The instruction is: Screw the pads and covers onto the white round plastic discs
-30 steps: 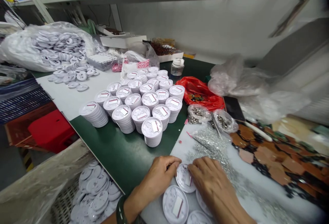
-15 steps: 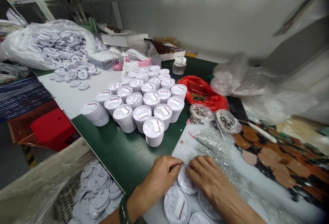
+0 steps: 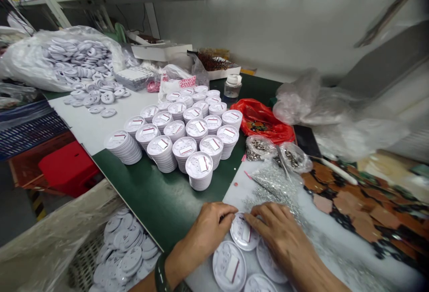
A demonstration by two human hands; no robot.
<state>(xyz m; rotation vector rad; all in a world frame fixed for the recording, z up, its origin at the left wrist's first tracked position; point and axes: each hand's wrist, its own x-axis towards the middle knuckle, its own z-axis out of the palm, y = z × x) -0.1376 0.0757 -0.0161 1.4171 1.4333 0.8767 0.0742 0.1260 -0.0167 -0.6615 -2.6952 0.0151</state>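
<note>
My left hand [image 3: 206, 231] and my right hand [image 3: 278, 238] meet over a round white plastic disc [image 3: 244, 235] with a white sticker on it, low in the middle of the view. Left fingers curl on the disc's left rim. The right fingertips press at its upper right edge, pinched together; what they pinch is too small to see. More white discs [image 3: 229, 267] lie just below my hands. A heap of tiny silver parts [image 3: 276, 185] lies on the white sheet right behind my right hand.
Several stacks of finished white discs [image 3: 182, 142] stand on the green mat [image 3: 161, 198]. A clear bag of discs [image 3: 63, 60] sits far left, a basket of discs [image 3: 124, 252] below the table edge. A red bag [image 3: 259, 122], small bags of metal parts [image 3: 276, 151] and brown pieces [image 3: 362, 207] lie to the right.
My hands stay on the same disc; the right fingers have shifted slightly, so the disc's sticker shows again. The view has moved a little.
</note>
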